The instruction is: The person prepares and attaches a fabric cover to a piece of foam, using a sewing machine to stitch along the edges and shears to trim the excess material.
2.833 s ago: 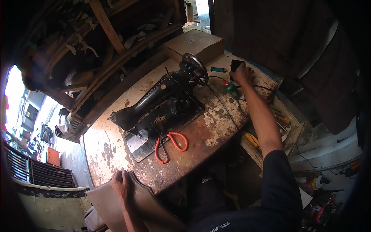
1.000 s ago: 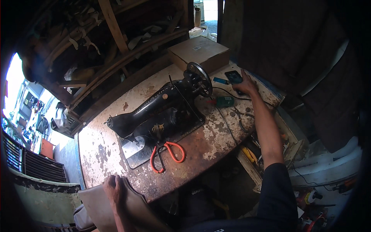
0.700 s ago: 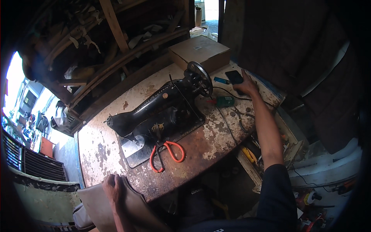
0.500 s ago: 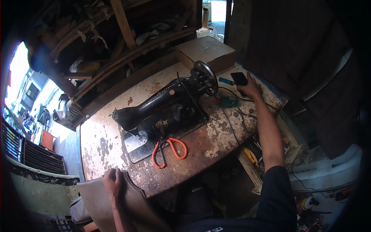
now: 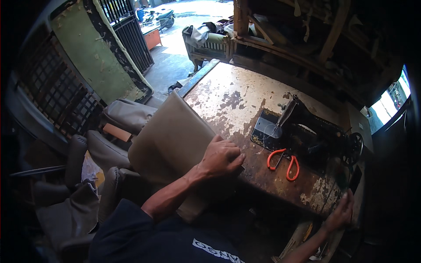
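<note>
My left hand [image 5: 221, 157] is closed on the edge of a brown leather-like sheet [image 5: 171, 131], which drapes over the table's near left edge. Toward the right rim, my right hand [image 5: 342, 211] grips the lower end of a dark mobile phone [image 5: 355, 177] at the table's right side. Between my hands, orange-handled scissors [image 5: 293, 168] lie in front of a black sewing machine [image 5: 307, 136]. Their blades are hard to make out against the machine.
The worn table [image 5: 215, 94] has peeling paint. Brown padded covers [image 5: 105, 149] are piled at left. An open drawer [image 5: 302, 234] with tools sits below the right front edge. Wooden shelving [image 5: 280, 46] stands behind, and a barred gate [image 5: 131, 39] at far left.
The view has swung left, bringing the padded covers into sight. My right hand has taken hold of the phone that lay beneath its fingers. My left hand still grips the sheet.
</note>
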Tool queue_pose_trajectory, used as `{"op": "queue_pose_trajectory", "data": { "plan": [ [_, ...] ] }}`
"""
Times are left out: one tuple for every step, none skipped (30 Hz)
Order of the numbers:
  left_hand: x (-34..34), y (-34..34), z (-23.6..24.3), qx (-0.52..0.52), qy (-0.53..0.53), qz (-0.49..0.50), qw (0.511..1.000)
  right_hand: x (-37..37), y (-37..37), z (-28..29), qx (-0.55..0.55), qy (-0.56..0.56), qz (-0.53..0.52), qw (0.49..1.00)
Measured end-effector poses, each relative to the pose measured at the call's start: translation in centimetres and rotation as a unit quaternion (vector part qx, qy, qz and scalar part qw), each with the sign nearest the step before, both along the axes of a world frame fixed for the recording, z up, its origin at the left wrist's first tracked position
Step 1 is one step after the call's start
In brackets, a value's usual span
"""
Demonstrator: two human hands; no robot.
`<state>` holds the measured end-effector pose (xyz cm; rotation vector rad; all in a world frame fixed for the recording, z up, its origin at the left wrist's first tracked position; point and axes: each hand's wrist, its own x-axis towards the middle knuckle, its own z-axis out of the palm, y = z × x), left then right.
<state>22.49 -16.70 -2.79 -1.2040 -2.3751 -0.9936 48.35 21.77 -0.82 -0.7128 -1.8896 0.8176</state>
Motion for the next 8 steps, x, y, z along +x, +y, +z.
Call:
{"op": "queue_pose_trajectory", "data": {
  "plan": [
    [1.7,0.5,0.7,0.022,0.005,-0.028,0.999,0.1,-3.9,-0.3,-0.132,-0.026,0.114,0.984],
    [3.2,0.9,0.8,0.031,0.015,-0.060,0.998,-1.1,-9.4,0.5,-0.217,-0.023,0.220,0.951],
    [4.8,1.3,1.3,0.051,0.018,-0.094,0.994,-2.5,-13.6,1.1,-0.239,-0.042,0.335,0.910],
    [6.7,1.4,2.1,0.056,-0.010,-0.127,0.990,-3.6,-16.8,0.9,-0.232,-0.073,0.432,0.868],
    [8.0,1.7,2.0,0.084,0.002,-0.168,0.982,-4.5,-19.5,0.0,-0.258,-0.089,0.485,0.831],
    [8.6,2.1,1.7,0.114,0.015,-0.210,0.971,-5.4,-21.3,-0.6,-0.218,-0.160,0.482,0.833],
    [8.6,2.0,2.0,0.132,-0.010,-0.216,0.967,-5.6,-20.9,-3.0,-0.283,-0.178,0.502,0.797],
    [8.1,1.9,2.2,0.149,-0.034,-0.222,0.963,-6.1,-20.9,-2.8,-0.276,-0.183,0.512,0.792]
  ]
}}
